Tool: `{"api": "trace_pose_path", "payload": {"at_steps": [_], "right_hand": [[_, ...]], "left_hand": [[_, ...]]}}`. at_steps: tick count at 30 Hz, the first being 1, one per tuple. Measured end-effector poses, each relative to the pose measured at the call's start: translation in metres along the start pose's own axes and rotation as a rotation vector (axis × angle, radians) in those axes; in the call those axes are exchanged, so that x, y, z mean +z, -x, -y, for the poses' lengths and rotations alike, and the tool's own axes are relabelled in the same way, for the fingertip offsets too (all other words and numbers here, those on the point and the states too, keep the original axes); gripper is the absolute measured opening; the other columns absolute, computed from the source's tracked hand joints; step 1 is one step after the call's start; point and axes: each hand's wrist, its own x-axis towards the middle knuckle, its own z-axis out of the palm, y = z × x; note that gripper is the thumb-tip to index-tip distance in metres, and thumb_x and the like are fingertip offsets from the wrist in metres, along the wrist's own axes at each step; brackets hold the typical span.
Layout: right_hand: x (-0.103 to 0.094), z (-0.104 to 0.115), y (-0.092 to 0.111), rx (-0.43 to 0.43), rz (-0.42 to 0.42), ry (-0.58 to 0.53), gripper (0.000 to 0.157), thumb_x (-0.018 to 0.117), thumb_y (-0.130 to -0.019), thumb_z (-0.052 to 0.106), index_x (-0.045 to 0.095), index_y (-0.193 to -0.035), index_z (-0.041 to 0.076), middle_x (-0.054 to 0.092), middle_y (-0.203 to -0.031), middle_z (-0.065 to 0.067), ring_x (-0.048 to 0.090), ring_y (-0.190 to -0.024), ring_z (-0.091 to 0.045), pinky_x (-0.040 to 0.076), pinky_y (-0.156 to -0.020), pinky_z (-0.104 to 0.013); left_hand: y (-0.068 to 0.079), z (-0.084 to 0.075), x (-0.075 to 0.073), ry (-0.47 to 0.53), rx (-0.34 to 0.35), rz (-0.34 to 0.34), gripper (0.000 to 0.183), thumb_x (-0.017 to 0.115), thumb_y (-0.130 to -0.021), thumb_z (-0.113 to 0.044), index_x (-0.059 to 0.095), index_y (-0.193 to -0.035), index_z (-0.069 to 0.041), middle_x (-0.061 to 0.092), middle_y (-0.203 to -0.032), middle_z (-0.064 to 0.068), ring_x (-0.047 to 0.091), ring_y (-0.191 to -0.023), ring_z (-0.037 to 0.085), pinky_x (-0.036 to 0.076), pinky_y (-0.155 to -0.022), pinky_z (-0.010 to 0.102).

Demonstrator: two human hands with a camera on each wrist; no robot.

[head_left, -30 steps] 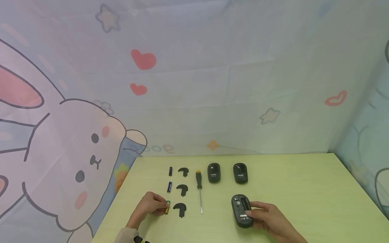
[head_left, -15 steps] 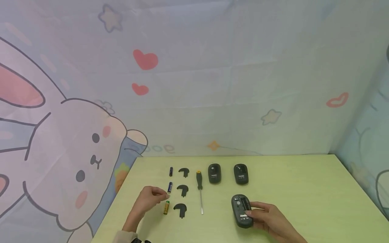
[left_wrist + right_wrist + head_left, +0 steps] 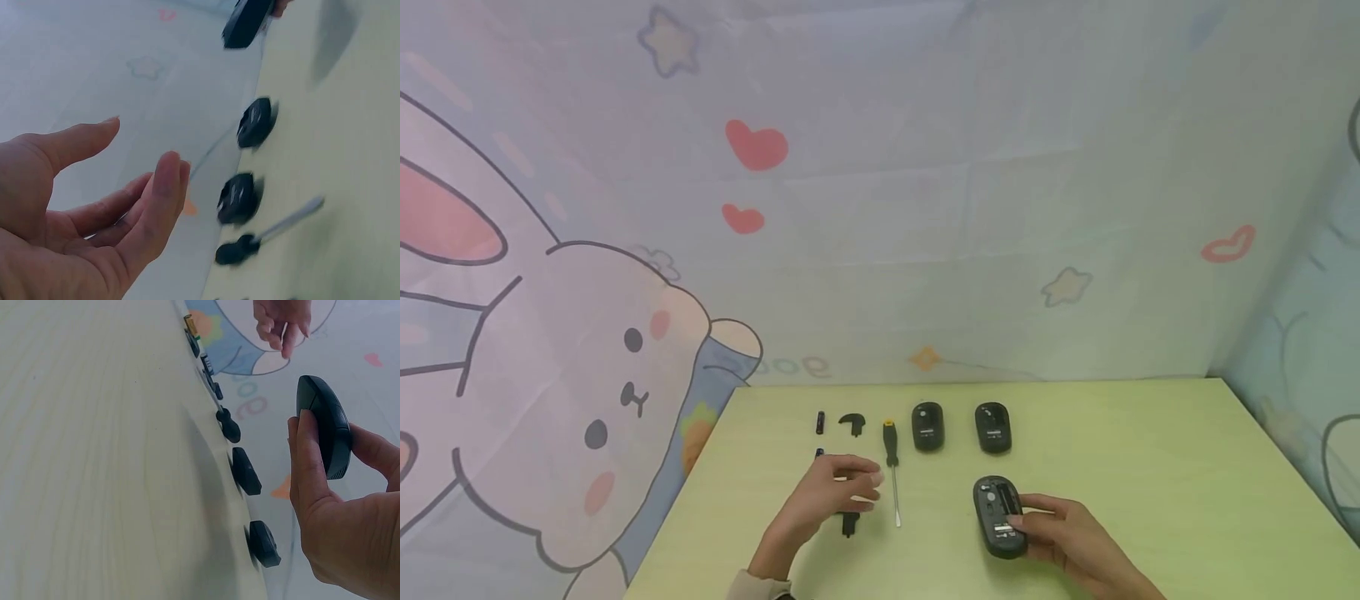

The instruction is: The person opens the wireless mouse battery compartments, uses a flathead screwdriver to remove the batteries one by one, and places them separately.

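My right hand (image 3: 1071,533) grips a black computer mouse (image 3: 992,525), fingers on one side and thumb on the other. Its underside faces up in the head view, showing a dark battery slot and a white label. My left hand (image 3: 823,496) hovers above the left part of the table, near the screwdriver (image 3: 891,442). In the left wrist view its thumb and fingers (image 3: 164,181) are apart, with nothing between them. Below that hand, a black battery cover (image 3: 849,525) is partly hidden. A yellow battery (image 3: 190,325) shows in the right wrist view, hidden from the head view.
Two more mice, one left (image 3: 928,427) and one right (image 3: 993,427), lie underside up at the back of the yellow-green table (image 3: 1150,467). A dark battery (image 3: 821,422) and another battery cover (image 3: 853,423) lie at the back left. A printed cloth (image 3: 962,208) hangs behind.
My left hand pinched the yellow battery, let it go on the table, rose off it and moved right, over the battery covers. The right hand and its mouse have hardly moved.
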Motion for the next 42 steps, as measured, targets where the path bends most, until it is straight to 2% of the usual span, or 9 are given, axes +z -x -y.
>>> {"api": "trace_pose_path", "payload": {"at_steps": [3, 11, 16, 19, 26, 34, 38, 42], "right_hand": [[0.000, 0.000, 0.000, 0.006, 0.000, 0.000, 0.076, 0.070, -0.102, 0.020, 0.031, -0.154, -0.020, 0.075, -0.122, -0.011, 0.075, -0.106, -0.018, 0.065, -0.094, -0.034], [-0.003, 0.000, -0.003, 0.020, -0.017, 0.002, 0.080, 0.070, -0.102, 0.021, 0.028, -0.155, -0.020, 0.075, -0.122, -0.012, 0.076, -0.106, -0.018, 0.065, -0.095, -0.035], [-0.004, -0.002, -0.003, 0.030, -0.025, -0.002, 0.081, 0.071, -0.101, 0.022, 0.028, -0.155, -0.020, 0.075, -0.125, -0.013, 0.076, -0.108, -0.019, 0.065, -0.096, -0.036], [-0.005, -0.004, -0.003, 0.026, -0.022, -0.006, 0.079, 0.070, -0.102, 0.022, 0.028, -0.155, -0.019, 0.074, -0.127, -0.015, 0.075, -0.110, -0.019, 0.065, -0.096, -0.035], [-0.011, -0.003, 0.000, -0.012, -0.033, 0.002, 0.078, 0.067, -0.104, 0.022, 0.026, -0.155, -0.020, 0.073, -0.128, -0.016, 0.075, -0.111, -0.018, 0.065, -0.096, -0.035], [-0.024, 0.004, 0.002, 0.004, -0.068, 0.011, 0.080, 0.067, -0.104, 0.023, 0.025, -0.156, -0.019, 0.076, -0.121, -0.009, 0.077, -0.106, -0.017, 0.066, -0.093, -0.034], [-0.030, 0.007, 0.002, 0.001, -0.087, 0.008, 0.075, 0.066, -0.105, 0.023, 0.030, -0.156, -0.017, 0.078, -0.118, -0.004, 0.076, -0.105, -0.013, 0.066, -0.091, -0.032], [-0.038, 0.010, 0.001, -0.020, -0.108, 0.058, 0.067, 0.064, -0.106, 0.024, 0.037, -0.154, -0.016, 0.075, -0.125, -0.002, 0.073, -0.107, -0.010, 0.065, -0.094, -0.034]], "left_hand": [[-0.005, 0.004, 0.024, 0.066, -0.001, 0.047, 0.048, 0.073, -0.099, -0.018, 0.061, -0.133, 0.014, 0.070, -0.122, 0.022, 0.076, -0.099, 0.023, 0.067, -0.090, 0.042], [-0.023, 0.020, 0.089, 0.217, -0.037, 0.084, 0.042, 0.076, -0.095, -0.012, 0.066, -0.128, 0.013, 0.077, -0.114, 0.017, 0.078, -0.095, 0.022, 0.067, -0.091, 0.041], [-0.036, 0.025, 0.118, 0.298, -0.039, 0.139, 0.037, 0.077, -0.094, -0.011, 0.070, -0.124, 0.009, 0.080, -0.110, 0.021, 0.080, -0.094, 0.023, 0.067, -0.092, 0.045], [-0.042, 0.027, 0.132, 0.313, -0.027, 0.143, 0.032, 0.078, -0.093, -0.012, 0.074, -0.119, 0.006, 0.080, -0.108, 0.020, 0.080, -0.093, 0.022, 0.067, -0.090, 0.046], [-0.051, 0.023, 0.148, 0.287, -0.007, 0.046, 0.027, 0.080, -0.091, -0.011, 0.078, -0.114, 0.004, 0.081, -0.103, 0.017, 0.080, -0.083, 0.018, 0.068, -0.082, 0.037], [-0.061, 0.013, 0.157, 0.293, -0.006, 0.042, 0.025, 0.079, -0.091, -0.006, 0.078, -0.113, 0.005, 0.081, -0.102, 0.017, 0.079, -0.082, 0.016, 0.068, -0.080, 0.032], [-0.067, 0.010, 0.160, 0.296, -0.001, 0.049, 0.025, 0.079, -0.091, -0.004, 0.077, -0.114, 0.005, 0.081, -0.102, 0.017, 0.080, -0.084, 0.018, 0.068, -0.080, 0.033], [-0.076, 0.005, 0.164, 0.287, 0.009, 0.060, 0.027, 0.080, -0.090, -0.005, 0.076, -0.115, 0.005, 0.081, -0.102, 0.018, 0.081, -0.085, 0.022, 0.068, -0.080, 0.034]]}}
